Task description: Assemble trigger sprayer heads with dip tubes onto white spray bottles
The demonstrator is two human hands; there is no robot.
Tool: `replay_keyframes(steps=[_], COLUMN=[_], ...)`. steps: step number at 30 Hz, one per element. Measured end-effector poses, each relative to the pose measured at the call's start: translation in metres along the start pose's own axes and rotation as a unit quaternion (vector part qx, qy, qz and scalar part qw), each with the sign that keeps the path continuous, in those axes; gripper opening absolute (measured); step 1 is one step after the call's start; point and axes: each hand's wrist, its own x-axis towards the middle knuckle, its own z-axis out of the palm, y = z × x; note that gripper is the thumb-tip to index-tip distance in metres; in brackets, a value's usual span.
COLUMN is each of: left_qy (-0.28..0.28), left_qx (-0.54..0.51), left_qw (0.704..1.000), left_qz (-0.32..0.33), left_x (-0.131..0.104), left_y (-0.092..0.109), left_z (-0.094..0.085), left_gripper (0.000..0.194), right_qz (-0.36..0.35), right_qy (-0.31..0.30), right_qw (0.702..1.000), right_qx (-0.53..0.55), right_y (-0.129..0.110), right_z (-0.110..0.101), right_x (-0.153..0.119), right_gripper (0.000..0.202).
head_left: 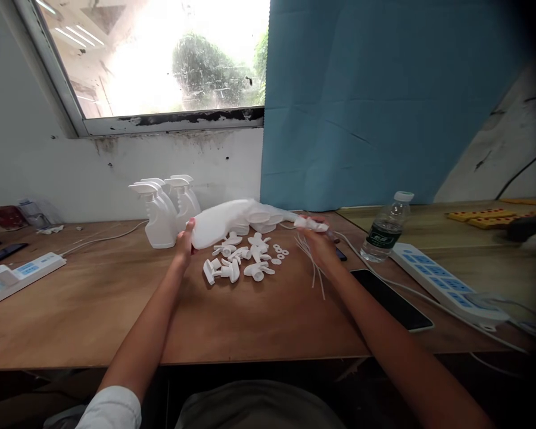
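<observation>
Our left hand (185,243) has its grip on the base of a bottle (215,223), held tilted over the surface (250,322). Our right hand (318,239) has a narrow grip on a white piece (311,224), near the straws (314,268). Spray heads (258,271) and rings (280,252) lie between our hands.
</observation>
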Motion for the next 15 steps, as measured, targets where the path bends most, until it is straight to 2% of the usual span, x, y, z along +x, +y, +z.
replay_keyframes(steps=[3,6,11,15], left_qy=[0.02,-0.011,-0.048,-0.032], left_qx=[-0.072,-0.088,-0.132,-0.191], left_qw=[0.995,0.99,0.983,0.976], left_qz=[-0.062,-0.106,-0.116,-0.095], left_x=[0.012,0.023,0.041,0.046], left_y=[-0.002,0.0,0.01,0.014], left_z=[0.005,0.024,0.062,0.077], left_gripper=[0.046,0.044,0.039,0.035], right_qz=[0.014,0.052,0.094,0.123], right_qy=[0.089,0.138,0.119,0.098], right_qw=[0.996,0.989,0.988,0.987], right_qx=[-0.003,0.004,0.024,0.028], right_y=[0.008,0.016,0.019,0.019], right_z=[-0.013,-0.02,-0.017,-0.014], right_x=[0.013,0.016,0.011,0.006], right_gripper=[0.038,0.042,0.042,0.045])
